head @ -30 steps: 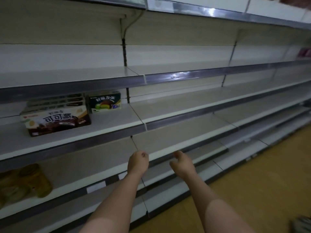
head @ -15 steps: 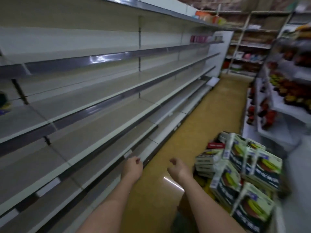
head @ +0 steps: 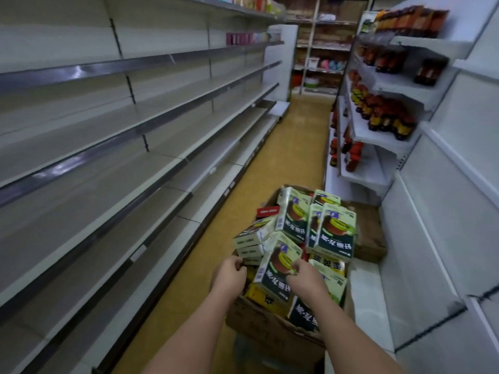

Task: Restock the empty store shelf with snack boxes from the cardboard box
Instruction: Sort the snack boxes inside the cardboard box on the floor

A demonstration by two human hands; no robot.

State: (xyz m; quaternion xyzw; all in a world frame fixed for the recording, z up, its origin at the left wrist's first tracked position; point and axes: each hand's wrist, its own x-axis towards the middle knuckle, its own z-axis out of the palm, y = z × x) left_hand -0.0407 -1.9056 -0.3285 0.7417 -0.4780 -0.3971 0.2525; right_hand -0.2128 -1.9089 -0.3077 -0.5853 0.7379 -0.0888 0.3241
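Over the cardboard box [head: 259, 319], which stands on the aisle floor [head: 291, 147] right in front of me, both my hands are down among the snack boxes. My right hand [head: 305, 279] rests on the face of a green snack box [head: 275, 268] lying tilted at the near end of the heap, fingers curled over its right edge and pinching it. My left hand [head: 229, 278] is just to the left of that same snack box, at the near left corner of the cardboard box, its fingers curled inward; whether they grip anything I cannot tell, since the fingertips are turned away from view. Further back in the cardboard box, more green snack boxes [head: 334, 233] stand on end, leaning against one another, and a few flat ones [head: 251, 238] are stacked on their sides at its left. A red pack [head: 267, 211] shows at the far left corner, and yellow packs [head: 328, 264] peek out from beneath the green ones. Left of the cardboard box runs the long store shelf [head: 113, 168], several bare tiers of it, with only a few small pink items [head: 240, 38] at its far end. Right of the cardboard box, a white rack [head: 378, 130] holds rows of dark bottles [head: 383, 114] with orange and red labels.
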